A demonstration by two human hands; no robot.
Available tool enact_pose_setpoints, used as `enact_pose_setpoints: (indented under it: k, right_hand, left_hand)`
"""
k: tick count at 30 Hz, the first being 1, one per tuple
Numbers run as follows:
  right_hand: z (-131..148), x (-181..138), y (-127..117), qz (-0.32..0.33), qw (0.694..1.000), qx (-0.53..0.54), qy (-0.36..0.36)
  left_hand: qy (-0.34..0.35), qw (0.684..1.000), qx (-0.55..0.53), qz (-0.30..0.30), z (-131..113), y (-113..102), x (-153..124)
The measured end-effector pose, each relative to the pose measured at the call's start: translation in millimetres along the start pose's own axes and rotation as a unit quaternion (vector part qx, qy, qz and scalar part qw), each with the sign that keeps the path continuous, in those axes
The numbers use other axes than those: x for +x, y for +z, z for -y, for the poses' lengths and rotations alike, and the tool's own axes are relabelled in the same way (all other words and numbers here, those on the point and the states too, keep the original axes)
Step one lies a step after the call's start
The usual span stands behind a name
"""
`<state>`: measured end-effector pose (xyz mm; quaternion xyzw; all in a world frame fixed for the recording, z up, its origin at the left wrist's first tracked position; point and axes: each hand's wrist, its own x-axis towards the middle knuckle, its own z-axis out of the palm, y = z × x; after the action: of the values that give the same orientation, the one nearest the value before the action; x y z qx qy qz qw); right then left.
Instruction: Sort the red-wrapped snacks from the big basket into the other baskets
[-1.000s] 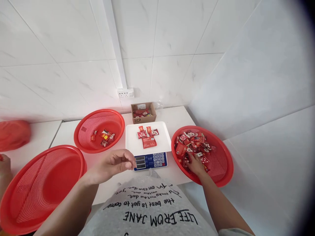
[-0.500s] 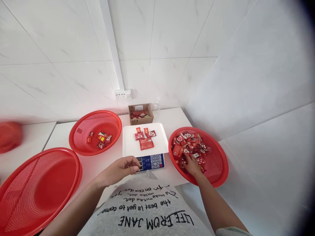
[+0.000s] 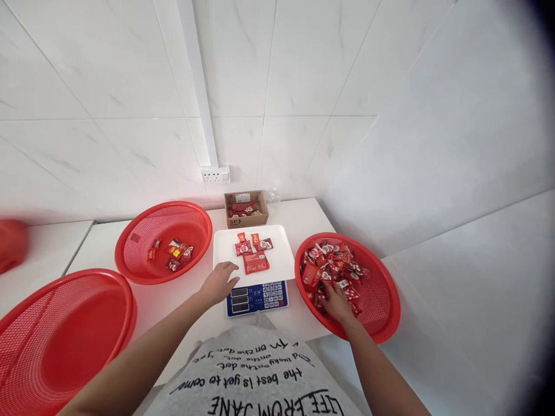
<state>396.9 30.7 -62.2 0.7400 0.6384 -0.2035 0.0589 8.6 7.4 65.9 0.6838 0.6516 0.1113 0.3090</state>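
My left hand (image 3: 220, 281) hovers by the near left corner of the white weighing tray (image 3: 225, 245), fingers apart and holding nothing. On that tray lie several small red snack packets (image 3: 243, 247) and one larger red packet (image 3: 256, 263). Below the tray shows the blue front panel (image 3: 256, 299) of the scale, with keys and display windows. My right hand (image 3: 336, 301) reaches into the right-hand red basket (image 3: 387, 300), its fingers down among the heap of red snack packets (image 3: 332, 260). Its fingertips are partly hidden there, so I cannot tell what they grip.
Behind the scale stands a cardboard box (image 3: 247, 221) holding more packets. To the left, a red basket (image 3: 165, 208) contains a few packets; nearer me is another red basket (image 3: 69, 341). A wall socket (image 3: 215, 174) is above the table (image 3: 299, 211).
My left hand has moved away from the scale's display, up and left to the tray's corner. My right hand stays among the packets in the basket. The view has tilted slightly.
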Motion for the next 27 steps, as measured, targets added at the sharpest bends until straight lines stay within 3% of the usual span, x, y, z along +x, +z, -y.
enact_pose_setpoints:
  k: [8, 14, 20, 27]
  right_hand:
    - [2.5, -0.1, -1.2, 0.011, 1.000, -0.013, 0.018]
    - [4.7, -3.2, -5.9, 0.015, 1.000, -0.018, 0.014]
    - [3.7, -0.5, -6.1, 0.020, 0.999, -0.028, 0.009]
    - [-1.7, 2.4, -0.6, 0.008, 1.000, -0.029, -0.005]
  left_hand:
    - [0.040, 0.996, 0.074, 0.014, 1.3, 12.0, 64.5]
    - [0.053, 0.994, 0.094, 0.001, -2.8, 16.7, 71.0]
    - [-0.023, 0.992, 0.108, -0.054, -6.2, 8.7, 90.5]
    - [-0.064, 0.993, 0.080, -0.052, -5.7, 4.4, 122.0]
